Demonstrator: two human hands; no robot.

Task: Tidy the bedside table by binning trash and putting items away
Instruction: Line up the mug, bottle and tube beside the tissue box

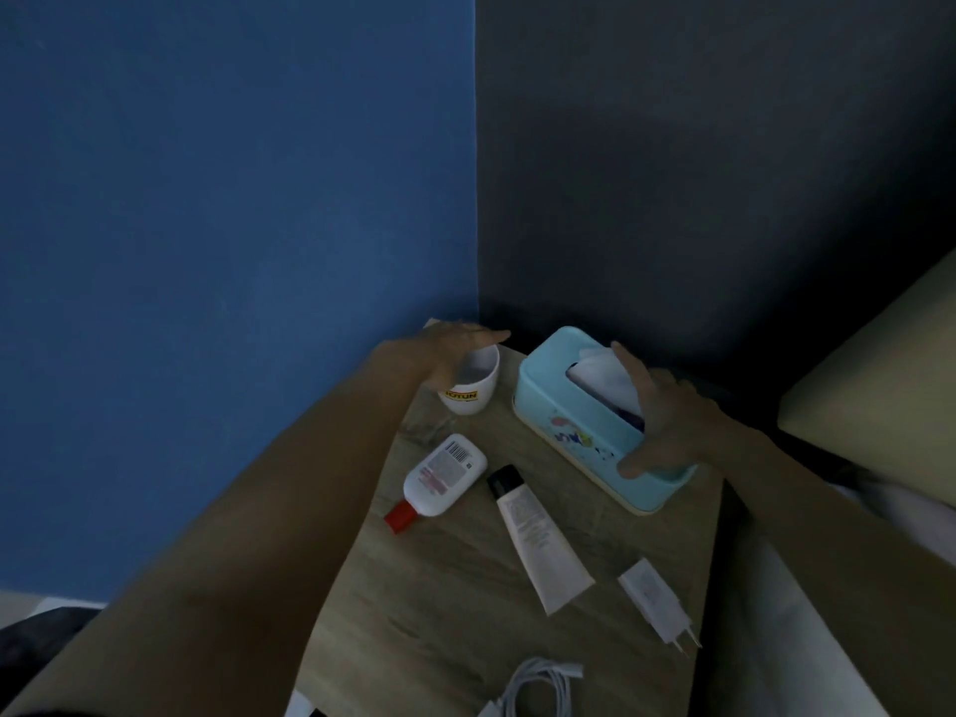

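Head view
Room: dim light; a blue wall [207, 225] meets a darker wall [698, 173] in a corner directly behind the bedside table [439, 613].
Surface: pale wood-grain top, set into that corner; a cream padded edge [879, 364], perhaps a bed or headboard, stands beyond its right side.
Landmark: light blue tissue box [584, 421], at the back right of the tabletop, angled, with white tissue [602, 372] rising from its slot.
White cup [473, 380]: left of the tissue box, near the corner, upright, with a yellow label on its side.
White bottle with red cap [442, 478]: in front and to the left of the tissue box, lying flat, barcode side up.
White tube with black cap [538, 540]: just in front of the tissue box, lying flat, cap toward the box.
White charger plug [657, 602]: nearer the camera than the tissue box, by the table's right edge, lying flat.
Coiled white cable [533, 685]: well in front of the tissue box, at the near edge.
Left hand [450, 349]: fingers extended and loose over the cup's rim; contact with the cup cannot be told.
Right hand [657, 421]: fingers spread wide, on the top right end of the tissue box, thumb on its near side; not closed around it.
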